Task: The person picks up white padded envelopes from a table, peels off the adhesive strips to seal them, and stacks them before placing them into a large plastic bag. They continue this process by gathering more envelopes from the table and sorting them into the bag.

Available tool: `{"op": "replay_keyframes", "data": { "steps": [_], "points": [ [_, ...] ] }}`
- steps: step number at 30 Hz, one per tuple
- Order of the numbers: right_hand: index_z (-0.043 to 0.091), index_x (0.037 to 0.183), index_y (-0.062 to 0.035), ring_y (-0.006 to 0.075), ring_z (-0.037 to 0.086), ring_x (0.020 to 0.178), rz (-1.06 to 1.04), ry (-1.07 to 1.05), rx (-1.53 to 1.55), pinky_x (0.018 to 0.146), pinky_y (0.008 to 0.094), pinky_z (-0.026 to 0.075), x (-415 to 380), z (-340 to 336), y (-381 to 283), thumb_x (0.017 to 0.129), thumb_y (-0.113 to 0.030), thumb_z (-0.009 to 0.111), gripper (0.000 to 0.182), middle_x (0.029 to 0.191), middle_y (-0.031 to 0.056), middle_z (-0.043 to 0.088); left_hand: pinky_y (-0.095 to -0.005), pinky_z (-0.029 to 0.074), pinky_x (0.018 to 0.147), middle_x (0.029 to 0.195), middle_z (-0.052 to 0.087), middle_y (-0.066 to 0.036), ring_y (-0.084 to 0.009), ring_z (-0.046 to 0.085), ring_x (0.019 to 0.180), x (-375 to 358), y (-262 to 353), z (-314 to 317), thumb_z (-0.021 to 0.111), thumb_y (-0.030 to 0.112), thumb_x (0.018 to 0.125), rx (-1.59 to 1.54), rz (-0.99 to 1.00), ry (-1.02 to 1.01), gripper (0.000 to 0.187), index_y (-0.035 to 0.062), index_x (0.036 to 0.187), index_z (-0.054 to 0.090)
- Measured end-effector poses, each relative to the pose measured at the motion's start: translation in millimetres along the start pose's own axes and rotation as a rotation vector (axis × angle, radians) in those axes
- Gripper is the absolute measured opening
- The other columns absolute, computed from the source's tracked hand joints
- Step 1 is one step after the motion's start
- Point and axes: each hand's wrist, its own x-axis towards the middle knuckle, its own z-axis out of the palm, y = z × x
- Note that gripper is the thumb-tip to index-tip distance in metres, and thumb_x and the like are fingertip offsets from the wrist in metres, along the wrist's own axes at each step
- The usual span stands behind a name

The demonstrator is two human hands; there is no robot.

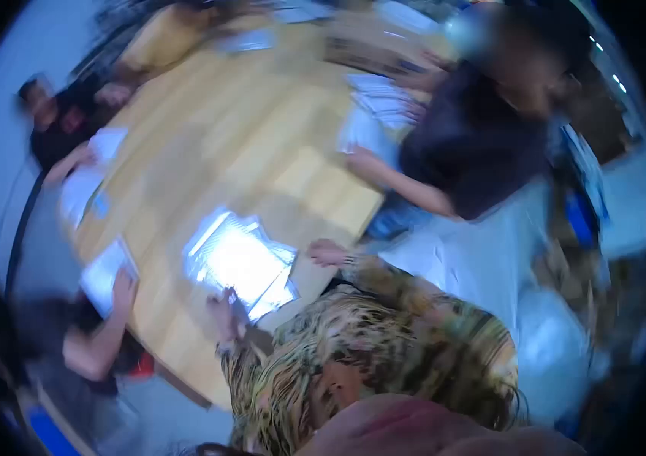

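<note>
A stack of bright, glaring sheets or packets [239,258], several of them askew, lies on the wooden table [209,167] in front of me. My left hand [224,313] is at the near edge of the stack, its fingers blurred by motion. To the right of the stack, over the table's edge, is my right hand [327,253], apart from the sheets, with its fingers curled in. Whether it holds anything small cannot be made out. Patterned sleeves cover both my arms.
A person in dark clothes [475,144] works over papers [372,114] at the right. Other people sit along the left side with sheets [110,273]. A cardboard box [368,42] stands at the far end. Plastic bags [551,334] lie at the right.
</note>
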Motion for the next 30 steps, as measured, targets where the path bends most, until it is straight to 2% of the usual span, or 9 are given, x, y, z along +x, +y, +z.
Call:
{"op": "replay_keyframes", "data": {
  "steps": [1,3,6,7,15,22,25,26,30],
  "points": [
    [0.049,0.080,-0.0061,0.0057,0.039,0.046,-0.030,-0.099,-0.021,0.039,0.0215,0.030,2.2,-9.5,10.1,0.086,-0.021,0.052,0.017,0.058,-0.0019,0.044,-0.0381,0.039,0.087,0.087,0.060,-0.020,-0.0280,0.052,0.092,-12.8,-6.1,10.7,0.065,0.029,0.076,-0.249,0.002,0.142,0.050,-0.0130,0.099,0.051],
    [0.048,0.076,-0.0087,0.0068,0.034,0.044,0.008,-0.124,0.117,0.041,0.0209,0.028,-4.1,-14.8,13.0,0.089,-0.018,0.048,0.015,0.054,-0.0032,0.037,-0.0426,0.030,0.097,0.091,0.064,-0.007,-0.0316,0.053,0.085,-48.2,-1.3,7.3,0.051,0.014,0.082,0.574,0.453,0.045,0.021,0.0061,0.101,0.058],
    [0.050,0.080,-0.0090,0.0100,0.039,0.048,0.065,-0.131,0.295,0.041,0.0238,0.030,-6.6,-12.8,1.3,0.085,-0.020,0.054,0.013,0.060,-0.0011,0.042,-0.0391,0.040,0.091,0.106,0.054,-0.023,-0.0309,0.053,0.098,-41.5,-17.9,21.0,0.066,0.030,0.073,-0.073,0.086,0.227,0.058,0.0000,0.119,0.046],
    [0.050,0.076,-0.0112,0.0094,0.039,0.048,-0.018,0.196,0.294,0.042,0.0241,0.031,-18.7,20.0,-16.2,0.082,-0.020,0.057,0.012,0.059,-0.0024,0.043,-0.0380,0.043,0.089,0.111,0.050,-0.028,-0.0306,0.053,0.102,-41.3,-21.6,18.1,0.071,0.036,0.071,-0.228,0.007,0.280,0.072,-0.0020,0.125,0.042],
    [0.051,0.078,-0.0150,0.0095,0.037,0.051,-0.039,-0.112,0.192,0.046,0.0241,0.025,49.1,22.4,-6.0,0.083,-0.017,0.055,0.007,0.067,-0.0029,0.050,-0.0314,0.047,0.082,0.117,0.049,-0.019,-0.0278,0.050,0.105,-102.9,-81.0,-27.7,0.068,0.038,0.072,-0.346,-0.169,0.208,0.069,-0.0005,0.124,0.041],
    [0.052,0.089,-0.0095,0.0117,0.054,0.065,-0.072,-0.032,0.033,0.050,0.0224,0.038,104.4,-6.5,-15.9,0.091,-0.024,0.048,0.015,0.080,0.0025,0.058,-0.0264,0.039,0.039,0.049,0.057,-0.005,-0.0122,0.050,0.041,-121.6,-141.5,26.2,0.056,0.031,0.082,-0.434,-0.261,0.131,0.034,0.0050,0.062,0.064],
    [0.052,0.087,-0.0131,0.0148,0.058,0.073,0.141,-0.160,0.081,0.059,0.0254,0.044,128.4,-28.0,-30.4,0.091,-0.033,0.048,0.020,0.082,0.0022,0.060,-0.0337,0.043,0.055,0.072,0.062,-0.011,-0.0201,0.056,0.059,-130.1,-170.8,71.3,0.052,0.039,0.084,-0.257,-0.050,-0.083,0.038,0.0042,0.078,0.066],
    [0.052,0.088,-0.0153,0.0182,0.059,0.076,0.199,-0.644,0.244,0.065,0.0286,0.046,173.7,-67.6,-16.9,0.090,-0.037,0.049,0.022,0.084,0.0020,0.061,-0.0397,0.047,0.070,0.089,0.064,-0.018,-0.0276,0.060,0.076,-137.8,-167.8,81.7,0.049,0.044,0.085,0.018,-0.067,-0.123,0.045,0.0014,0.086,0.065],
    [0.051,0.086,-0.0130,0.0174,0.056,0.066,0.320,-0.486,0.041,0.053,0.0259,0.042,158.0,-70.4,-55.0,0.091,-0.034,0.048,0.022,0.076,0.0024,0.058,-0.0389,0.047,0.068,0.087,0.064,-0.017,-0.0266,0.061,0.075,-142.1,-149.2,128.6,0.050,0.043,0.084,0.036,-0.209,-0.236,0.044,0.0018,0.087,0.065]
  ]
}}
